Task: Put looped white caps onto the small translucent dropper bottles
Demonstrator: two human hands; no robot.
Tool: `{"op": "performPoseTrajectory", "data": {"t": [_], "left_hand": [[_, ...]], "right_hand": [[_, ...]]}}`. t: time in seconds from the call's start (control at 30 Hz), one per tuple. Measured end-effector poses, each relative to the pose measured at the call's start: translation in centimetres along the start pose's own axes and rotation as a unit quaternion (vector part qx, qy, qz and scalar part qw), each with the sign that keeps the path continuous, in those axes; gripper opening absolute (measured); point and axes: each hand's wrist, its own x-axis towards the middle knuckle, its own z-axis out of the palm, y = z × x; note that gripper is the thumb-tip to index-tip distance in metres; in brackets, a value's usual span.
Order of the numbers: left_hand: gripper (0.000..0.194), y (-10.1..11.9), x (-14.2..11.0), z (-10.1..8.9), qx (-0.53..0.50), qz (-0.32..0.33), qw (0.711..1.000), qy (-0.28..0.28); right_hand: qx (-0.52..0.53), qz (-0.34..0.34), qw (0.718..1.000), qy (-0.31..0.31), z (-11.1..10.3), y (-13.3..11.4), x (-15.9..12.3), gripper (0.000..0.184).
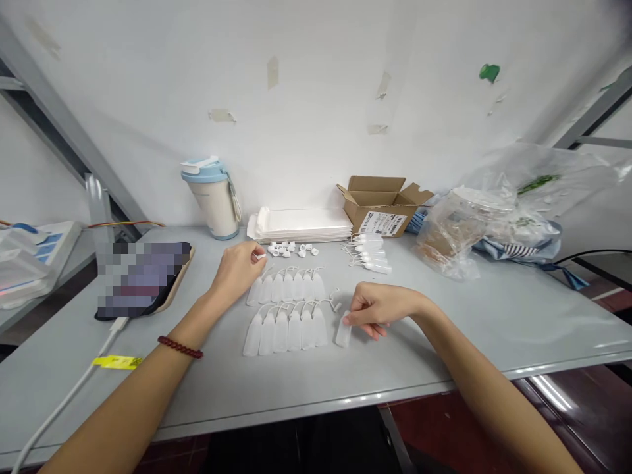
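My left hand is closed in a pinch at the left end of a loose cluster of small white caps. A bit of white shows at its fingertips and looks like one of those caps. Nearer the front, my right hand grips a small translucent plastic bottle between thumb and finger, its base at the table top. To its left lie two rows of similar bottles, a back row and a front row, with thin white cords at their necks.
Several capped bottles lie behind my right hand. Along the wall stand a tumbler, a stack of flat white packaging and an open cardboard box. A phone with a cable is at left, plastic bags at right.
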Motion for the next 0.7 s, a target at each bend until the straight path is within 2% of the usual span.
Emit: {"op": "performPoseTrajectory", "data": {"t": [0.07, 0.1, 0.23, 0.33, 0.4, 0.43, 0.5, 0.6, 0.7], "left_hand": [[0.017, 0.8, -0.4, -0.2, -0.113, -0.040, 0.993, -0.013], [0.020, 1.3, -0.6, -0.3, -0.188, -0.062, 0.980, -0.030], [0.027, 2.9, -1.3, -0.6, -0.455, -0.131, 0.874, -0.112], [0.022, 3.8, -1.6, -0.7, -0.544, -0.178, 0.804, -0.160], [0.021, 4.2, -1.8, -0.6, -0.561, -0.193, 0.782, -0.193], [0.020, 4.4, -1.9, -0.5, -0.559, -0.189, 0.780, -0.207], [0.017, 4.9, -2.3, -0.2, -0.528, -0.164, 0.801, -0.229], [0.017, 5.7, -3.1, 0.4, -0.409, -0.081, 0.875, -0.246], [0.017, 6.8, -4.0, 1.1, -0.254, 0.062, 0.942, -0.212]], "right_hand": [[-0.003, -0.002, 1.000, 0.013, 0.1, -0.1, 0.1, 0.041], [-0.004, -0.003, 1.000, 0.019, 0.1, -0.2, 0.1, 0.041], [-0.013, 0.009, 1.000, 0.020, 0.3, -0.4, 0.2, 0.046], [-0.025, 0.036, 0.999, 0.029, 0.7, -0.6, 0.4, 0.048], [-0.032, 0.045, 0.997, 0.045, 0.9, -0.7, 0.6, 0.047], [-0.037, 0.046, 0.997, 0.056, 1.0, -0.7, 0.6, 0.047], [-0.055, 0.047, 0.994, 0.085, 1.0, -0.7, 0.7, 0.047], [-0.078, 0.059, 0.990, 0.105, 1.0, -0.5, 0.8, 0.050], [-0.077, 0.064, 0.991, 0.088, 0.8, -0.4, 0.6, 0.055]]}}
